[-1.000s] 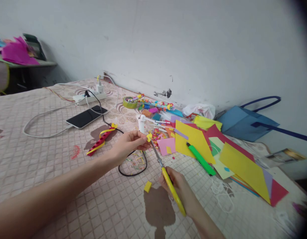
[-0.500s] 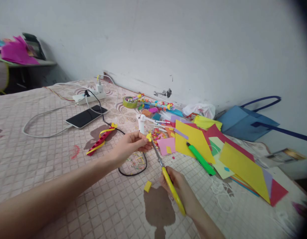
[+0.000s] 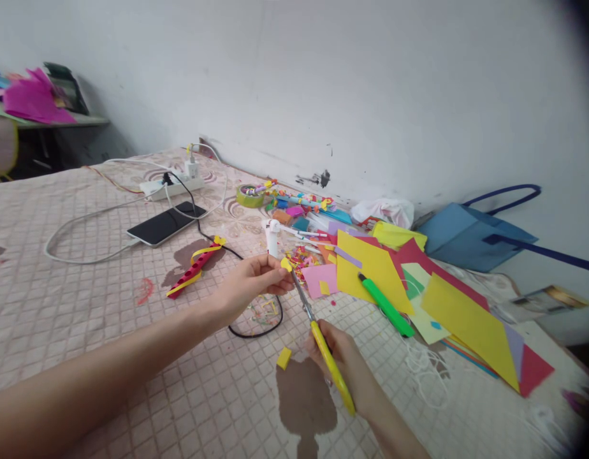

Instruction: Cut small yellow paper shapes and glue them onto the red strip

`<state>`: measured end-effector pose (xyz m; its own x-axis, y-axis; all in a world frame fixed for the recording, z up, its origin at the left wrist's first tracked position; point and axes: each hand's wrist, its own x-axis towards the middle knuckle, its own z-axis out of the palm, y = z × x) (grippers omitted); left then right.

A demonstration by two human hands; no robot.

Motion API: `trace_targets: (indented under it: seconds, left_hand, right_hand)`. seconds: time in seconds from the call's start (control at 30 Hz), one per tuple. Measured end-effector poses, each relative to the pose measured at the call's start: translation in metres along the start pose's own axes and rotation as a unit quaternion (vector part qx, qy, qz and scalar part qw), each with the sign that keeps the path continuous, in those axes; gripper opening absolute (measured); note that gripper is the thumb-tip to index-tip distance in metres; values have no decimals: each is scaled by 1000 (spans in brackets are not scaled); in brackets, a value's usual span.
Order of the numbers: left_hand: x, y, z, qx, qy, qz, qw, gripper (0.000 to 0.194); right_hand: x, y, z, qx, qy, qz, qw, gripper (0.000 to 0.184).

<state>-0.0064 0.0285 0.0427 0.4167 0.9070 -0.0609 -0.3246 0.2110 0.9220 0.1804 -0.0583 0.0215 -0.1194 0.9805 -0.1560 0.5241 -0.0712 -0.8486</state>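
Between the fingertips of my left hand [image 3: 259, 278] is a small yellow piece of paper [image 3: 286, 264]. My right hand [image 3: 342, 350] is closed round the yellow handles of a pair of scissors [image 3: 331, 364]. The metal blades point up and away, with their tips at the yellow piece. Below the blades, a separate yellow paper piece [image 3: 284, 358] lies on the cloth. Left of my left hand rests a red strip with dark dots [image 3: 195, 271], wound with yellow ribbon and topped by a yellow shape.
To the right lie yellow paper sheets [image 3: 368, 268], a green cutter [image 3: 386, 306] and white string [image 3: 421, 366]. A white glue gun [image 3: 271, 237] stands behind my left hand. Phone [image 3: 166, 224], power strip [image 3: 173, 189] and cables are at left; a blue bag [image 3: 471, 236] leans by the wall.
The yellow piece has turned slightly in my left fingers, and the scissor tips have shifted a little beside it. The surrounding things stay in place.
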Motion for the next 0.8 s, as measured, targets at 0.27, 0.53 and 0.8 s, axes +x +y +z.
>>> trace_targets:
  seconds: [0.27, 0.53, 0.8]
  left_hand:
    - [0, -2, 0, -1, -6, -5, 1000, 20]
    - [-1, 1, 0, 8, -5, 0, 1000, 18]
    - [0, 4, 0, 0, 0, -5, 1000, 18]
  right_hand:
    - [1, 2, 4, 4, 6, -21, 1000, 30]
    - [2, 9, 3, -12, 11, -28, 999, 30]
    - [4, 12, 3, -13, 14, -31, 999, 29]
